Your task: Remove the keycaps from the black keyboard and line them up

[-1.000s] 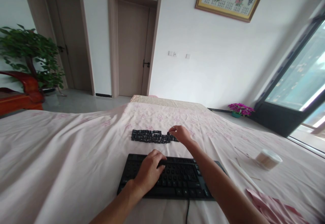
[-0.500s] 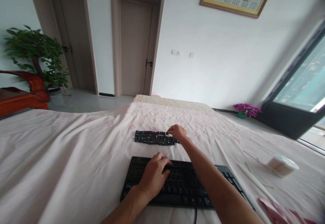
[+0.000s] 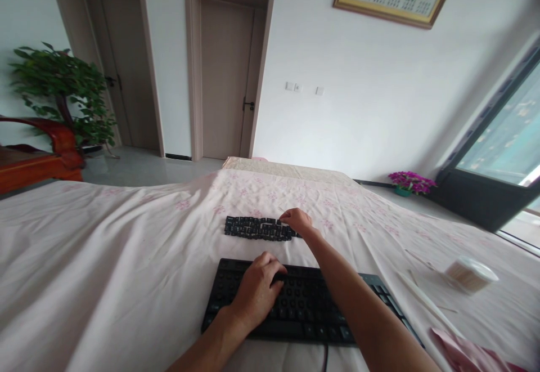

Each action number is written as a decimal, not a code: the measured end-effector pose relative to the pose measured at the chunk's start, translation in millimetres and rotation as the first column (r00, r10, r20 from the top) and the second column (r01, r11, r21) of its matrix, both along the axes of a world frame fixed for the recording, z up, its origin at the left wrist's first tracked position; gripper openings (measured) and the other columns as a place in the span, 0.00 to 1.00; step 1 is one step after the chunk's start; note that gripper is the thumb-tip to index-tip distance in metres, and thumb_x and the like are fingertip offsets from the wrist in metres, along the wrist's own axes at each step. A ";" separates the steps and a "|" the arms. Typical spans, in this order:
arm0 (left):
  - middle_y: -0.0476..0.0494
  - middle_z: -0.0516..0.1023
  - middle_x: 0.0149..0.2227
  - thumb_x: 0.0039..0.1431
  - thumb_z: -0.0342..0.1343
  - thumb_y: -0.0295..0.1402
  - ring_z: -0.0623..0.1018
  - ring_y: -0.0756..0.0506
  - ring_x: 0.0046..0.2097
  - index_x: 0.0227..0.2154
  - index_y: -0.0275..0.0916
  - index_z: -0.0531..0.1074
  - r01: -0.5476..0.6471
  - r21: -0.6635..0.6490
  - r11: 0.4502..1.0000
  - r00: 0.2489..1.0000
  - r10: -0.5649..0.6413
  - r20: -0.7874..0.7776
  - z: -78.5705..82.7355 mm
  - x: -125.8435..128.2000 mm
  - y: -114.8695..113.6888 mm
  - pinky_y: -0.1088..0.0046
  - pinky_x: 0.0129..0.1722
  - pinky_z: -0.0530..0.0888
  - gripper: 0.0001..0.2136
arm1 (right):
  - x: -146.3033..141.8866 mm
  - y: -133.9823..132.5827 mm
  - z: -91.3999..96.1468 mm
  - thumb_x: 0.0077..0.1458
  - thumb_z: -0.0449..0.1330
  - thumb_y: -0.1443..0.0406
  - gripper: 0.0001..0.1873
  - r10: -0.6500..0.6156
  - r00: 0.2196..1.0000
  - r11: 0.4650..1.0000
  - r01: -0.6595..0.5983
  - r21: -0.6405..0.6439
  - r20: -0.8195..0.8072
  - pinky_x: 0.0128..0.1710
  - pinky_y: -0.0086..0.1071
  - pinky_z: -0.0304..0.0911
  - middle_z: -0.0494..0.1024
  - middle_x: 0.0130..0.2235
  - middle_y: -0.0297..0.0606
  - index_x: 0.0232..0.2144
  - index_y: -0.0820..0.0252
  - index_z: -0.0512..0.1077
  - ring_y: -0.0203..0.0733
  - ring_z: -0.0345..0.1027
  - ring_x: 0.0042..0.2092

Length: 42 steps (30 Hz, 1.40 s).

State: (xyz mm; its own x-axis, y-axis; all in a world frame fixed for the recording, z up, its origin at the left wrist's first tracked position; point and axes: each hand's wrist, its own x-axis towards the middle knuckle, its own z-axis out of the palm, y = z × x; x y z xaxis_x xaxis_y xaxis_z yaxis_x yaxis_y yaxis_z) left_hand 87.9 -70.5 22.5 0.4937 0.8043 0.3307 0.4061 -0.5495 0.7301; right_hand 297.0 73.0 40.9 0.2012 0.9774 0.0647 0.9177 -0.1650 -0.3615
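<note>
A black keyboard (image 3: 304, 273) lies across the bedspread in front of me, with many keycaps off its middle part. My left hand (image 3: 259, 290) rests on its upper left part, fingers bent over it, thumb and forefinger curled. Beyond the keyboard, loose black keycaps (image 3: 253, 228) sit in close rows on the cloth. Over the right end of these rows is my right hand (image 3: 296, 220), its fingers pinched together at a keycap. A thin pale stick, like a cotton swab (image 3: 281, 209), juts faintly from those fingertips. My right forearm crosses above the keyboard.
To the right stands a clear round tub of cotton swabs (image 3: 471, 274), with a few loose swabs (image 3: 419, 259) beside it. A pink cloth (image 3: 468, 352) lies at the lower right. The keyboard's cable (image 3: 325, 356) runs toward me. The bedspread (image 3: 139, 282) has folds on the left.
The stick at my right hand shows less than before, and that hand has shifted very slightly at the keycaps. My left hand stays in the same place on the keyboard.
</note>
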 end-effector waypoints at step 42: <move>0.48 0.75 0.33 0.52 0.53 0.27 0.73 0.46 0.39 0.29 0.41 0.75 0.172 0.047 0.984 0.976 -0.164 -0.142 4.8 55.1 -25.3 0.74 0.38 0.66 0.07 | 11.9 -231.3 11.9 0.65 0.45 0.55 0.22 0.497 0.745 0.853 -0.326 0.408 -0.444 0.30 0.27 0.59 0.74 0.30 0.35 0.32 0.60 0.73 0.33 0.62 0.27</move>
